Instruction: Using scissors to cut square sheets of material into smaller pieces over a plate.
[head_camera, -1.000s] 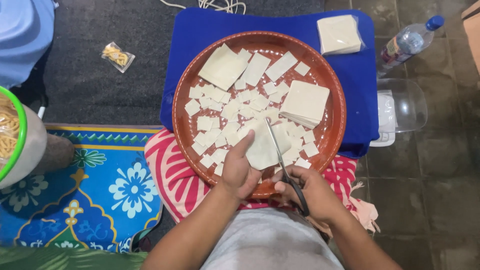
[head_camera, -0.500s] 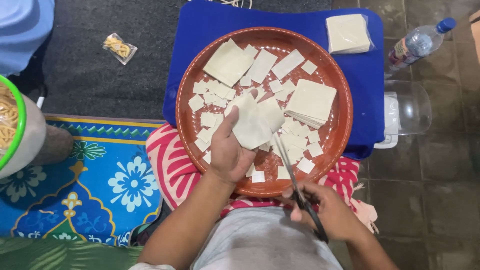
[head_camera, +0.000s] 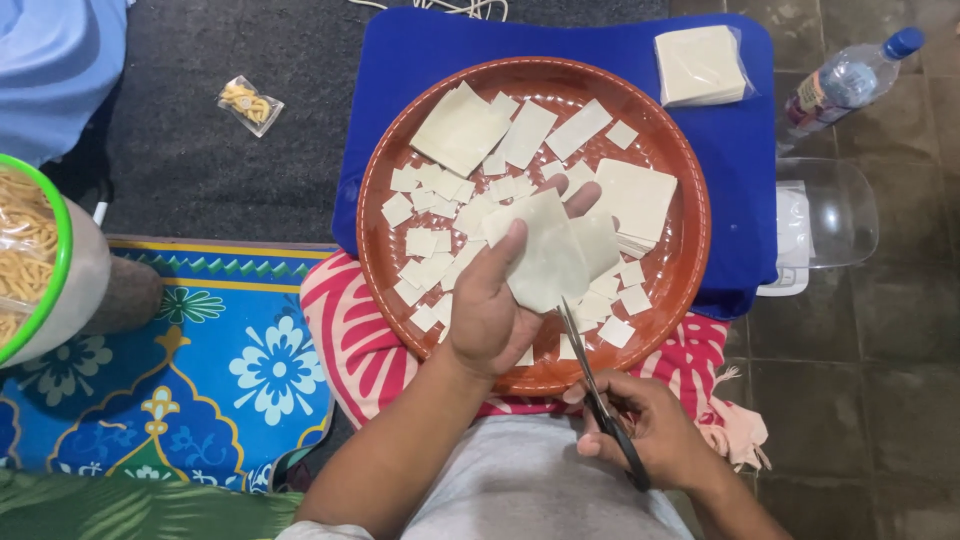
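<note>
1. Compared with half a second ago, I see my left hand (head_camera: 492, 305) has carried the pale dough sheet (head_camera: 550, 250) a little further toward the near rim of the round brown tray (head_camera: 690, 240), and the sheet now hangs flatter and more spread out than before.
2. The scissors (head_camera: 600, 395) have come up since then: their tips now touch the sheet's lower edge, where earlier they lay further back toward my body.
3. My right hand (head_camera: 650, 430) has stayed low by my shirt, just off the tray's near edge, fingers closed through the dark scissor handles.
4. My left hand is partly closed, with the thumb pressed on top of the sheet and the fingers behind it; two fingertips (head_camera: 585, 192) show past the sheet's far edge.
5. The sheet sits above the tray's centre, lifted off it, directly beyond my left palm and just to the left of the blades.
6. Small cut squares (head_camera: 430, 270) lie scattered over the left half and the near-right part of the tray.
7. A stack of uncut sheets (head_camera: 635, 200) rests at the tray's right edge, and a larger sheet (head_camera: 458, 128) lies near its far-left rim.
8. The tray rests on a blue mat (head_camera: 740, 150).
</note>
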